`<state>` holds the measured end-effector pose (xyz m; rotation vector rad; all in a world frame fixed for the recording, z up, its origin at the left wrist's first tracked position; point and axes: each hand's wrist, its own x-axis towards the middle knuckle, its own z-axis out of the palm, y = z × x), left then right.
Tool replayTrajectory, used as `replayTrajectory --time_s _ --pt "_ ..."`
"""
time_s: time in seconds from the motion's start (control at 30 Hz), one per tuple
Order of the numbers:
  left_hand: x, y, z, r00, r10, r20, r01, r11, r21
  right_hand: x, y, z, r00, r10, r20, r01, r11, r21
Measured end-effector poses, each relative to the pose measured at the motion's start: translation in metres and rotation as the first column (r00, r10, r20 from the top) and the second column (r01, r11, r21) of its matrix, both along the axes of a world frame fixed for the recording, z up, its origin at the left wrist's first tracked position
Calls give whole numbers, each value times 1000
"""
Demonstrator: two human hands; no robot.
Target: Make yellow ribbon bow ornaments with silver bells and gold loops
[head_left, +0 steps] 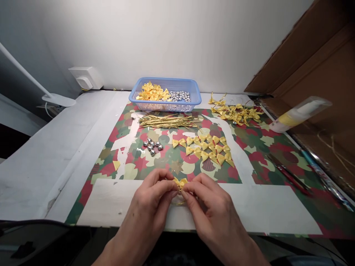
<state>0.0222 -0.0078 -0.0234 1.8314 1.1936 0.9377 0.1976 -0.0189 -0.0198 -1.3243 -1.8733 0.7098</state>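
Near the table's front edge, a yellow bow [181, 182] is pinched between the fingertips of my left hand [156, 197] and my right hand [205, 199]. A thin gold wire loop [180, 203] hangs just below it. Beyond my hands, several yellow bows [208, 147] lie in rows on the patterned sheet, right of centre. Several silver bells [152, 146] sit in a small cluster to the left of them. Behind these lies a bundle of gold wire ties [168, 121].
A blue basket [165, 108] at the back holds yellow bows and silver bells. At the back right is a pile of wired bows [240, 113], beside a clear bottle [298, 115]. Pliers [290, 175] lie on the right. A lamp base [58, 99] stands at the left.
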Motion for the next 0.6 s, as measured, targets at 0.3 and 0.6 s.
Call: replayTrajectory --time_s 0.3,0.6 --pt "-11 10 7 1000 -6 -18 3 991 -136 9 14 1 989 -90 116 110 976 -188" --pt "-12 8 11 1000 -25 8 26 965 -261 1 14 0 998 -59 20 61 990 -127"
